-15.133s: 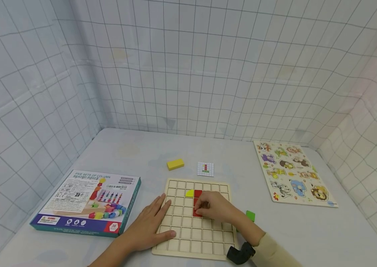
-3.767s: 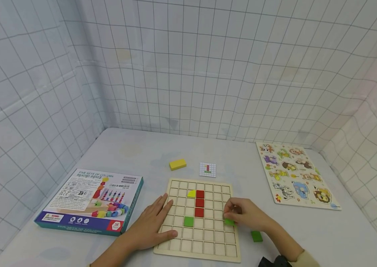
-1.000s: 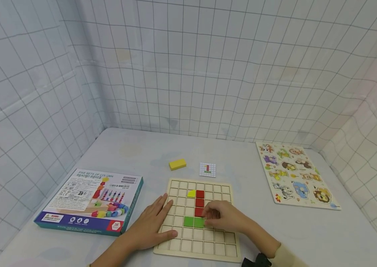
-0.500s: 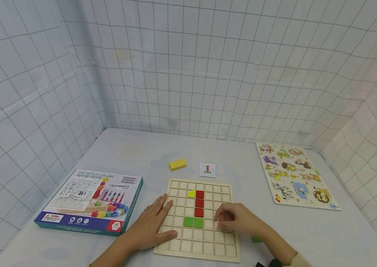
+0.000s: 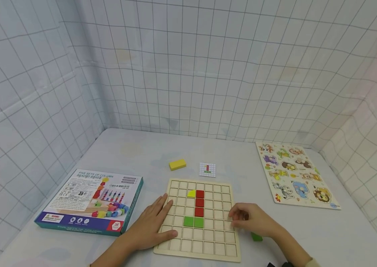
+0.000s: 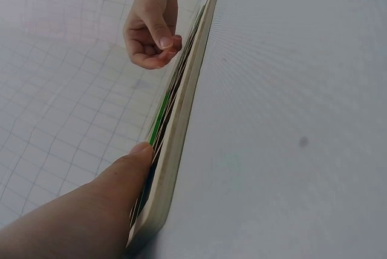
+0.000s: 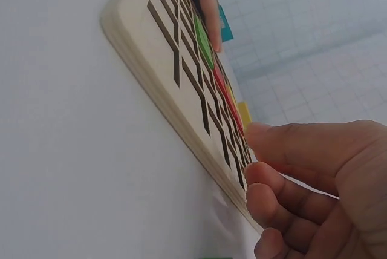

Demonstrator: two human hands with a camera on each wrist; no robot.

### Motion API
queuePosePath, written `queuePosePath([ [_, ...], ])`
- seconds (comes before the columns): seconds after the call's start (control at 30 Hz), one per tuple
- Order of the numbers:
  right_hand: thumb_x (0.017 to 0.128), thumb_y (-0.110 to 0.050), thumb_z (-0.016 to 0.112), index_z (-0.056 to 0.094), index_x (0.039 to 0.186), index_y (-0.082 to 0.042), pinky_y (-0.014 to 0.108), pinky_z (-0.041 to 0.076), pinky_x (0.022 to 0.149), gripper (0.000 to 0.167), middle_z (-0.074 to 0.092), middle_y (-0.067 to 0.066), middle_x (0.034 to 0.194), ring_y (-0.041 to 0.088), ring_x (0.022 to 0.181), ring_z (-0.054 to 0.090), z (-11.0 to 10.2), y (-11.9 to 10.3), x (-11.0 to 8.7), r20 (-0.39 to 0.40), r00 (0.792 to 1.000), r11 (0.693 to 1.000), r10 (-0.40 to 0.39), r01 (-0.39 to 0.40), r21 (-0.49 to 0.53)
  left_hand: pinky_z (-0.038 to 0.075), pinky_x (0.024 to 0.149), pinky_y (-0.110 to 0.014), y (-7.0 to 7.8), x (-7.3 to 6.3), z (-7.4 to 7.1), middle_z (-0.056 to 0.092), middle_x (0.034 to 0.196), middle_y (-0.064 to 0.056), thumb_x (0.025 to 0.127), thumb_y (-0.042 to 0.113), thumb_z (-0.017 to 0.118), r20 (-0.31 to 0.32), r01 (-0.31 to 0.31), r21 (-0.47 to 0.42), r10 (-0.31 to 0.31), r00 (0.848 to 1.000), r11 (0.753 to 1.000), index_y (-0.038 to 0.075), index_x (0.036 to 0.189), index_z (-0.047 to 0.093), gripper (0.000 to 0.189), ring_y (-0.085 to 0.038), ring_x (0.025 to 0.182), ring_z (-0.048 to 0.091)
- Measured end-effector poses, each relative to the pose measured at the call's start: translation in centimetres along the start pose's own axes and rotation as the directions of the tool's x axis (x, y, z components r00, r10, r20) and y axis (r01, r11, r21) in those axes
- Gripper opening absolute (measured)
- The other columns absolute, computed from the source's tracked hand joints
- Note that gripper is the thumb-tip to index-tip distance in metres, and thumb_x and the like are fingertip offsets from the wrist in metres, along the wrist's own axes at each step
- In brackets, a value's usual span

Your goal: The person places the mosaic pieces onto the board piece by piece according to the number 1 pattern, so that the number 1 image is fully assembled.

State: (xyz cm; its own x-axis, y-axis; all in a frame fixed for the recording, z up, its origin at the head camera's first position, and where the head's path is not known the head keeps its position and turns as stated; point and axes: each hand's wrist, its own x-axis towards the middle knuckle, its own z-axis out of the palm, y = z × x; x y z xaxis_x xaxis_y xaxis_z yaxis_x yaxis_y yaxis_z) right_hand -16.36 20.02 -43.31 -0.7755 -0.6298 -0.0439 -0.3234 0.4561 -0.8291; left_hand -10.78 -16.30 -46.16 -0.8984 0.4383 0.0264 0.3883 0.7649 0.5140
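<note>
My left hand rests with spread fingers on the left edge of a wooden grid board. In the grid sit a yellow piece with a rounded corner, a column of red square tiles and two green square tiles side by side below it. My right hand hovers over the board's right edge, fingers loosely curled. The right wrist view shows nothing between the thumb and fingertips. Another green tile lies on the table just below that hand, partly hidden by it.
Behind the board lie a yellow block and a small pattern card with a coloured grid. A boxed bead set lies at the left. An animal puzzle board lies at the back right. Grid-patterned cloth walls surround the table.
Green tiles have been set below the red column, the second by my right hand about a second ago. That hand has since drawn back to the right. My left hand stays put.
</note>
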Motion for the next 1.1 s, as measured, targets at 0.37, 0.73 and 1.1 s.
queuePosePath([
  [0.37, 0.087, -0.02, 0.075, 0.068, 0.099, -0.01, 0.025, 0.044, 0.059, 0.017, 0.059, -0.003, 0.078, 0.009, 0.069, 0.053, -2.2, 1.0, -1.7, 0.028, 0.999, 0.999, 0.046, -0.046, -0.017, 0.018, 0.11, -0.061, 0.0, 0.1, 0.1, 0.01, 0.162, -0.016, 0.09, 0.066, 0.052, 0.01, 0.01, 0.005, -0.01, 1.0, 1.0, 0.004, 0.155, 0.024, 0.093, -0.036, 0.147, 0.008],
  [0.73, 0.075, -0.019, 0.084, 0.068, 0.099, -0.01, 0.025, 0.044, 0.059, 0.03, 0.061, 0.004, 0.083, 0.009, 0.069, 0.053, -3.0, 1.9, -2.6, 0.14, 0.988, 0.997, 0.07, -0.074, 0.028, 0.017, 0.11, -0.061, 0.1, 0.1, -0.1, 0.009, 0.162, -0.016, 0.09, 0.065, 0.052, 0.019, 0.014, 0.0, -0.014, 1.0, 1.0, 0.004, 0.155, 0.024, 0.093, -0.036, 0.147, 0.008],
  [1.1, 0.069, -0.026, 0.089, 0.064, 0.086, -0.012, 0.027, 0.044, 0.059, 0.034, 0.058, 0.001, 0.078, 0.011, 0.067, 0.052, -3.4, 1.8, -2.9, 0.097, 0.982, 0.983, 0.165, -0.156, -0.098, 0.018, 0.11, -0.061, 0.2, 0.0, -0.2, 0.01, 0.162, -0.017, 0.091, 0.064, 0.052, 0.015, 0.007, -0.005, -0.007, 1.0, 1.0, 0.004, 0.155, 0.024, 0.093, -0.037, 0.147, 0.008],
])
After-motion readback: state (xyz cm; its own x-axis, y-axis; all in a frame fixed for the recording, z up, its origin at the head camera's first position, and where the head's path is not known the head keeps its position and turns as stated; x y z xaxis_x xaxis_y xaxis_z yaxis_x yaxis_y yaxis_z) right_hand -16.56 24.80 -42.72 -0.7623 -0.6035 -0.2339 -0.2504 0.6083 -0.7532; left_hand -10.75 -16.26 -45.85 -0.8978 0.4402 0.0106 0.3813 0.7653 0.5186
